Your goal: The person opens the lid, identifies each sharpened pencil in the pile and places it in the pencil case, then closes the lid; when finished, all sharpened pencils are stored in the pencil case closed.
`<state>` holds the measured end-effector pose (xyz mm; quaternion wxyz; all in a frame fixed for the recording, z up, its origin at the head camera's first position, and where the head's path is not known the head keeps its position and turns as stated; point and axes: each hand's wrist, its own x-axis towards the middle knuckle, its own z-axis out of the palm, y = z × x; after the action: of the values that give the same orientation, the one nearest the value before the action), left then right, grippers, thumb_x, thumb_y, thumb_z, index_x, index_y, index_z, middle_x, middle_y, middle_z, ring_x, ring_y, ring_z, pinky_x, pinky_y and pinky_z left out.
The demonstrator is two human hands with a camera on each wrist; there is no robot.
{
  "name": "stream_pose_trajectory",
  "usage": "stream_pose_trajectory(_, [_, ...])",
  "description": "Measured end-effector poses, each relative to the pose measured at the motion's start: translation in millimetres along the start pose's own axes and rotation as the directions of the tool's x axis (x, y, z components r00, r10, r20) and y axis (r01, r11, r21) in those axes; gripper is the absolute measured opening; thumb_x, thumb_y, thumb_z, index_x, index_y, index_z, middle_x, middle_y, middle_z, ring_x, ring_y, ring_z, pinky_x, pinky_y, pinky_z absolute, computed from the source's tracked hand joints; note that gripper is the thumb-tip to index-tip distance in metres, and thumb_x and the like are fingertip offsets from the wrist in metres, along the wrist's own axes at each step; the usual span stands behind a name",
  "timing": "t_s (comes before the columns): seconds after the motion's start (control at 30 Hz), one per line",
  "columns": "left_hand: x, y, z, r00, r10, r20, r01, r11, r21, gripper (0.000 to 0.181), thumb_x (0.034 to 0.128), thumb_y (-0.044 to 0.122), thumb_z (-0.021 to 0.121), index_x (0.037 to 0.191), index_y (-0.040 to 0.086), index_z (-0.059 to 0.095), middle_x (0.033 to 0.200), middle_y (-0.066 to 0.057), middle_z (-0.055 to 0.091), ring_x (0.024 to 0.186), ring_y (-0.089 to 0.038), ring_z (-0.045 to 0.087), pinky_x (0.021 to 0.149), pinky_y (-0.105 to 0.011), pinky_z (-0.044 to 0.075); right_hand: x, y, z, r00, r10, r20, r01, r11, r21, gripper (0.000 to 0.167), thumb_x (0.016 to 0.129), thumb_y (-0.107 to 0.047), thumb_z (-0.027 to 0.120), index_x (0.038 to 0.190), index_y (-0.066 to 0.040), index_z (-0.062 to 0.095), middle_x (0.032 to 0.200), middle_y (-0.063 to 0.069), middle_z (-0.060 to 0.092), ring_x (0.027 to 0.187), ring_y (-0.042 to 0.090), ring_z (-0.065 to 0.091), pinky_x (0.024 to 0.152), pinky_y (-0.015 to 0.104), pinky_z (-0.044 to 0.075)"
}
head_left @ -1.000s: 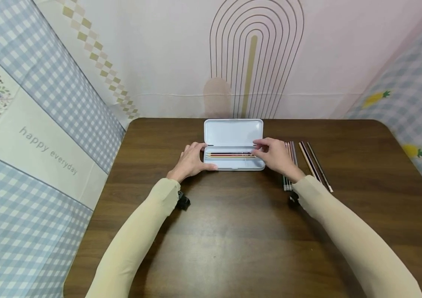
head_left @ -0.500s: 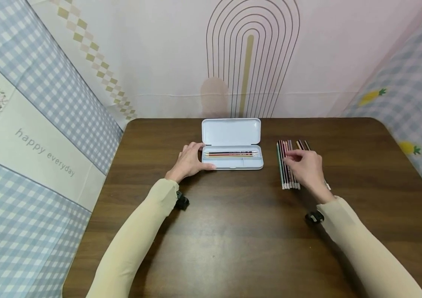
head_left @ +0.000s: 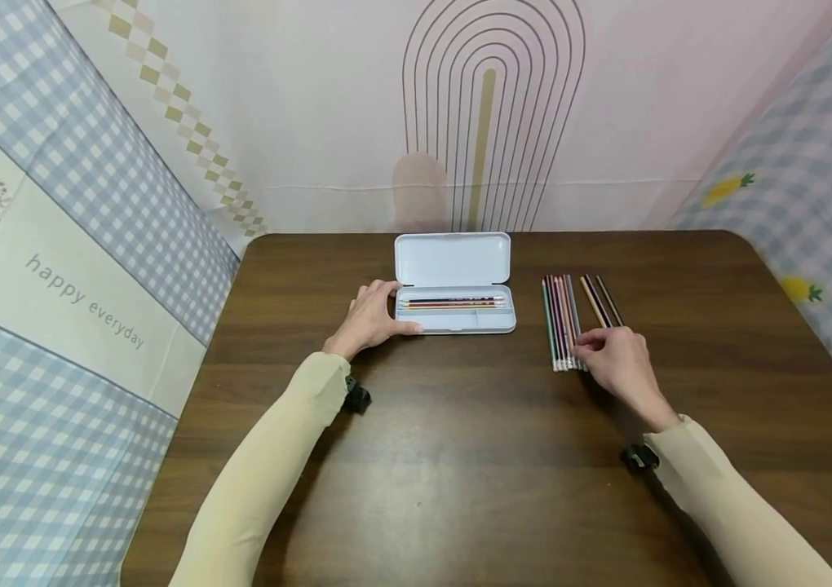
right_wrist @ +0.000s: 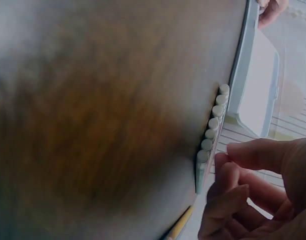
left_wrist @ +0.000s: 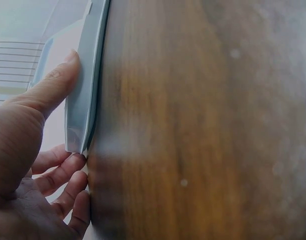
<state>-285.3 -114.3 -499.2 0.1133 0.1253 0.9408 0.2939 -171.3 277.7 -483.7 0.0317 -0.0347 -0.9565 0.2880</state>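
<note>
A light blue pencil case (head_left: 455,332) lies with its lid (head_left: 453,259) raised at the back of the table. Several pencils (head_left: 453,302) lie lengthwise in its rear compartment. My left hand (head_left: 368,320) holds the case's left end, thumb (left_wrist: 55,82) at the front edge and fingers behind. Right of the case, a row of pencils (head_left: 561,318) lies side by side, with white eraser ends (right_wrist: 215,111) toward me. At the near right end of this row is my right hand (head_left: 619,359), thumb and index finger bent close together, with no pencil visible between them.
Several more pencils (head_left: 602,300) lie slanted to the right of the row, partly hidden by my right hand. The brown wooden table (head_left: 445,456) ends at a patterned cloth backdrop (head_left: 335,147). Checked cloth (head_left: 42,391) hangs along the left side.
My right hand has left the case's right end, moved right across the pencils, then drawn back toward their near ends. The left hand stays at the case. The head view has shifted slightly.
</note>
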Motion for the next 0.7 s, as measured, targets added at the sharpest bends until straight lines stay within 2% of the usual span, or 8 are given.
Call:
stream_pose_trajectory(0.17, [0.3, -2.4, -0.2, 1.000, -0.002, -0.004, 0.002, 1.000, -0.002, 0.097, 0.0869, 0.051, 0.091, 0.163, 0.010, 0.047, 0.165, -0.014, 0.048, 0.149, -0.037, 0.042, 0.124, -0.055, 0.035, 1.3, -1.6, 2.6, 0.999, -0.011, 0.031, 0.012, 1.000, -0.026, 0.017, 0.097, -0.015, 0.076, 0.098, -0.001, 0.086, 0.101, 0.022, 0.084, 0.086, 0.034, 0.073, 0.073, 0.042, 0.053])
stream_pose_trajectory(0.37, [0.2, -1.7, 0.1, 1.000, 0.002, -0.002, -0.002, 1.000, 0.002, 0.097, 0.0867, 0.051, 0.091, 0.163, 0.010, 0.047, 0.165, -0.015, 0.048, 0.148, -0.037, 0.043, 0.124, -0.055, 0.036, 4.7, -2.4, 4.7, 0.999, 0.004, 0.042, -0.002, 0.998, -0.062, 0.016, 0.094, -0.013, 0.074, 0.090, -0.002, 0.085, 0.093, 0.019, 0.083, 0.080, 0.033, 0.070, 0.071, 0.046, 0.053])
stream_pose_trajectory(0.47, [0.1, -1.0, 0.1, 1.000, 0.005, -0.002, -0.005, 1.000, 0.002, 0.097, 0.0866, 0.051, 0.091, 0.163, 0.010, 0.047, 0.165, -0.015, 0.049, 0.147, -0.037, 0.043, 0.124, -0.055, 0.037, 12.2, 11.1, 12.1, 0.999, 0.019, 0.028, -0.017, 0.997, -0.074, 0.015, 0.089, -0.016, 0.074, 0.082, -0.008, 0.084, 0.084, 0.013, 0.081, 0.077, 0.034, 0.069, 0.068, 0.049, 0.053])
stream_pose_trajectory(0.6, [0.2, -0.5, 0.0, 1.000, 0.002, -0.005, -0.002, 1.000, -0.003, 0.097, 0.0864, 0.051, 0.092, 0.162, 0.010, 0.047, 0.164, -0.014, 0.049, 0.147, -0.037, 0.043, 0.124, -0.055, 0.036, 31.6, 52.6, 35.7, 1.000, -0.006, -0.005, 0.006, 0.994, -0.110, 0.015, 0.086, -0.024, 0.076, 0.074, -0.018, 0.082, 0.078, 0.006, 0.080, 0.073, 0.033, 0.071, 0.063, 0.050, 0.053])
stream_pose_trajectory(0.67, [0.2, -0.3, -0.1, 1.000, 0.001, -0.004, -0.001, 1.000, -0.006, 0.097, 0.0863, 0.051, 0.092, 0.162, 0.010, 0.047, 0.164, -0.014, 0.049, 0.147, -0.037, 0.043, 0.124, -0.055, 0.036, 37.3, 64.9, 43.2, 1.000, -0.013, -0.005, 0.012, 0.992, -0.126, 0.017, 0.088, -0.026, 0.077, 0.074, -0.019, 0.083, 0.079, 0.007, 0.081, 0.074, 0.033, 0.072, 0.063, 0.052, 0.055])
stream_pose_trajectory(0.7, [0.2, -0.2, -0.2, 1.000, 0.001, -0.004, -0.001, 1.000, -0.007, 0.097, 0.0863, 0.051, 0.092, 0.162, 0.010, 0.047, 0.164, -0.014, 0.049, 0.147, -0.037, 0.043, 0.124, -0.055, 0.036, 37.8, 64.4, 44.1, 1.000, -0.009, -0.006, 0.008, 0.991, -0.133, 0.018, 0.088, -0.026, 0.077, 0.074, -0.018, 0.083, 0.080, 0.008, 0.081, 0.074, 0.033, 0.072, 0.064, 0.052, 0.055])
